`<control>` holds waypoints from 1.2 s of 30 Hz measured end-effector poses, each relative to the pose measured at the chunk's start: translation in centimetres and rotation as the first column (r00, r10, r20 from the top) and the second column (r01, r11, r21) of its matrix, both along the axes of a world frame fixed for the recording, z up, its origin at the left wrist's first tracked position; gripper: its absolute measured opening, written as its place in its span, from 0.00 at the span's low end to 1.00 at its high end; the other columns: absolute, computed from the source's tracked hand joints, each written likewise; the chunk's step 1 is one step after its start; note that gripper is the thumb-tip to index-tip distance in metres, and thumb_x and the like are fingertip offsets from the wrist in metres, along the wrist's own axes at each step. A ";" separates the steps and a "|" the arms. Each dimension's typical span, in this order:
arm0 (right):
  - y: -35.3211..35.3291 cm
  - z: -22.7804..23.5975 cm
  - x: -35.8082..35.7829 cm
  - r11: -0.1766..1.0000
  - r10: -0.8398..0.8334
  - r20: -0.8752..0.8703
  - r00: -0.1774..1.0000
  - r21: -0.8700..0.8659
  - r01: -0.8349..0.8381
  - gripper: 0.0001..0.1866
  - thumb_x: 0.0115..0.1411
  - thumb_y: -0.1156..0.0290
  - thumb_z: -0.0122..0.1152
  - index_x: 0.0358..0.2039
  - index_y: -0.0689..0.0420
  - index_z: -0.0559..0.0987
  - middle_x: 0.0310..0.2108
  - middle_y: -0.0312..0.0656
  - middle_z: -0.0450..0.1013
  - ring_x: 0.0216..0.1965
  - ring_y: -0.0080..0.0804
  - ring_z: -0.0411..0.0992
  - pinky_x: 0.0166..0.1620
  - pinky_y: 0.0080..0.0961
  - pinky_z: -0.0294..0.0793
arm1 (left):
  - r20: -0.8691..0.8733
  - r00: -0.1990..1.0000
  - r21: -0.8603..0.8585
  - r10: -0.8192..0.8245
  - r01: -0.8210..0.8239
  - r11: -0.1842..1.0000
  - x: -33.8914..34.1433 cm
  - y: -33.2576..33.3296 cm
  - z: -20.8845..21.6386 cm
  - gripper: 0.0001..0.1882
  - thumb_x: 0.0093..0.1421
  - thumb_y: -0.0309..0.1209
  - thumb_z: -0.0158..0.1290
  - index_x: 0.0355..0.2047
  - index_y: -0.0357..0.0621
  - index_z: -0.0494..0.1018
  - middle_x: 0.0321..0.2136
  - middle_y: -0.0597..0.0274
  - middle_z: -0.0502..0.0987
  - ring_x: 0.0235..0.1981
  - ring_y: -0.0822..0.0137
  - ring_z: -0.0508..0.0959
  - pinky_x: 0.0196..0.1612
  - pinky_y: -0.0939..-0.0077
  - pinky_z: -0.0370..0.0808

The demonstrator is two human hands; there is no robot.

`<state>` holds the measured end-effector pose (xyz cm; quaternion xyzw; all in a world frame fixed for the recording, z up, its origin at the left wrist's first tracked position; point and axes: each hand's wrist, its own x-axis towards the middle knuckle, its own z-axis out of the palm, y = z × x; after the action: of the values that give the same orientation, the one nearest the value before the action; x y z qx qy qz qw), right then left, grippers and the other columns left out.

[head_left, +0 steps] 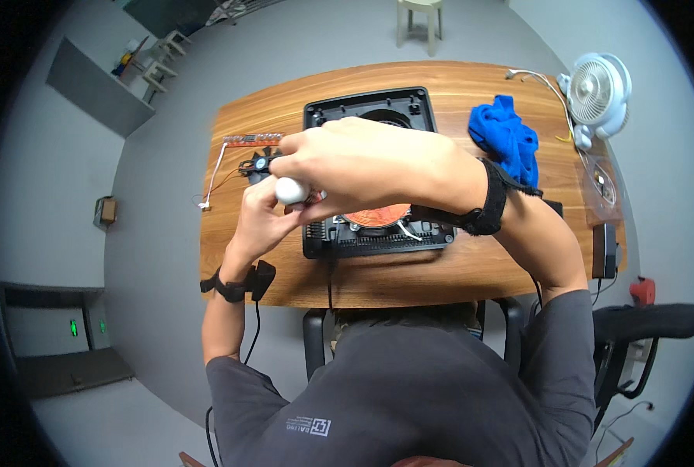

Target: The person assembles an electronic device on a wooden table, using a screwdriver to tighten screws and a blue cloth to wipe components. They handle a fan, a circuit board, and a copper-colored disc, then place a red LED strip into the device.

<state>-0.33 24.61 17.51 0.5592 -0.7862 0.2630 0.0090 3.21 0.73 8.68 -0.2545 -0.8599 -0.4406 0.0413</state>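
A white, round-ended handle [291,191] points up between my hands; its lower part is hidden. My right hand [355,159] reaches across from the right, with its fingers curled closed at this handle. My left hand [257,216] is closed just below and left of it, thumb and fingers brought together; what they pinch is hidden. Under my right arm lies an opened black appliance housing [313,247] with a copper wire coil [378,215] inside. Beside my fingers, a small black fan [260,163] with thin wires sits on the table, partly covered.
A red circuit strip [254,141] with a white cable lies on the wooden table [471,272] at the far left. To the right are a blue cloth [506,136], a white fan [596,89], a clear plastic bag [600,187] and a black power adapter [604,249].
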 end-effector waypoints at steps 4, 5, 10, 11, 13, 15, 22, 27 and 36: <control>-1.5 -1.1 -0.5 1.000 -0.026 0.059 0.998 0.008 0.025 0.18 0.54 0.63 0.73 0.39 0.59 0.77 0.35 0.48 0.76 0.36 0.51 0.78 0.39 0.42 0.78 | -0.117 0.993 -0.029 0.012 -0.016 0.999 -0.3 -0.8 0.2 0.13 0.52 0.26 0.70 0.37 0.38 0.80 0.28 0.67 0.78 0.25 0.75 0.73 0.29 0.79 0.72; -2.0 -1.4 -0.7 1.000 -0.025 0.081 0.996 0.005 0.025 0.17 0.54 0.63 0.73 0.38 0.59 0.77 0.34 0.48 0.77 0.36 0.51 0.78 0.39 0.42 0.78 | -0.131 0.991 -0.025 0.012 -0.016 1.000 -0.2 -1.1 0.2 0.13 0.52 0.26 0.69 0.37 0.38 0.80 0.28 0.67 0.78 0.26 0.76 0.73 0.29 0.79 0.72; -1.8 -1.7 -1.2 0.982 -0.117 0.066 0.991 -0.138 0.125 0.17 0.55 0.66 0.69 0.41 0.59 0.75 0.33 0.50 0.76 0.38 0.51 0.77 0.43 0.42 0.77 | -0.008 0.987 -0.011 0.164 -0.164 0.986 -1.8 -4.8 -0.6 0.18 0.55 0.25 0.67 0.47 0.41 0.81 0.37 0.70 0.77 0.27 0.81 0.72 0.28 0.87 0.69; -1.3 -1.4 -1.2 0.978 -0.121 0.054 0.991 -0.162 0.128 0.18 0.54 0.68 0.69 0.43 0.62 0.76 0.33 0.55 0.78 0.38 0.53 0.80 0.44 0.42 0.80 | 0.021 0.979 -0.177 0.204 -0.197 0.964 -2.4 -6.3 -0.9 0.19 0.56 0.21 0.65 0.49 0.38 0.79 0.38 0.65 0.80 0.30 0.78 0.75 0.33 0.81 0.75; -1.2 -1.8 -1.5 0.977 -0.113 0.069 0.991 -0.174 0.124 0.18 0.54 0.69 0.68 0.43 0.62 0.76 0.33 0.55 0.78 0.38 0.53 0.79 0.43 0.42 0.79 | 0.006 0.957 -0.336 0.289 -0.270 0.902 -2.6 -11.1 -5.4 0.15 0.57 0.23 0.64 0.46 0.38 0.81 0.33 0.59 0.79 0.29 0.72 0.78 0.34 0.76 0.77; -0.3 -1.9 -1.8 0.980 -0.141 0.110 0.984 -0.127 0.155 0.18 0.54 0.69 0.69 0.42 0.62 0.76 0.33 0.53 0.78 0.37 0.52 0.79 0.43 0.42 0.78 | 0.045 0.946 -0.442 0.322 -0.270 0.855 -2.5 -11.7 -7.0 0.13 0.57 0.23 0.63 0.44 0.35 0.81 0.33 0.53 0.80 0.31 0.65 0.80 0.38 0.70 0.80; 2.0 -3.3 -1.6 0.953 -0.221 0.217 0.951 -0.159 0.257 0.17 0.57 0.71 0.68 0.44 0.62 0.76 0.34 0.49 0.77 0.33 0.39 0.77 0.36 0.31 0.78 | 0.131 0.948 -0.430 0.290 -0.210 0.878 -2.7 -10.7 -8.8 0.11 0.59 0.26 0.63 0.41 0.33 0.79 0.36 0.47 0.80 0.37 0.52 0.82 0.42 0.63 0.80; 3.8 -5.0 -1.4 0.908 -0.315 0.224 0.922 -0.213 0.362 0.17 0.57 0.71 0.69 0.45 0.62 0.76 0.33 0.46 0.76 0.32 0.33 0.76 0.35 0.27 0.78 | 0.100 0.960 -0.442 0.263 -0.194 0.876 -2.7 -9.7 -9.2 0.08 0.60 0.25 0.61 0.37 0.34 0.78 0.36 0.48 0.79 0.38 0.49 0.81 0.43 0.60 0.78; 8.2 -7.0 -1.5 0.843 -0.416 0.350 0.839 -0.198 0.500 0.15 0.59 0.72 0.68 0.45 0.60 0.77 0.31 0.38 0.77 0.30 0.19 0.75 0.33 0.19 0.77 | -0.069 0.964 -0.441 0.257 -0.261 0.859 -3.2 -8.6 -8.6 0.06 0.62 0.25 0.58 0.37 0.35 0.76 0.32 0.51 0.81 0.35 0.50 0.82 0.40 0.62 0.78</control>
<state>-1.81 32.83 10.55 0.3002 -0.8447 0.4417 0.0349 0.02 -7.86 0.03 -0.1412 -0.9640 -0.2210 0.0440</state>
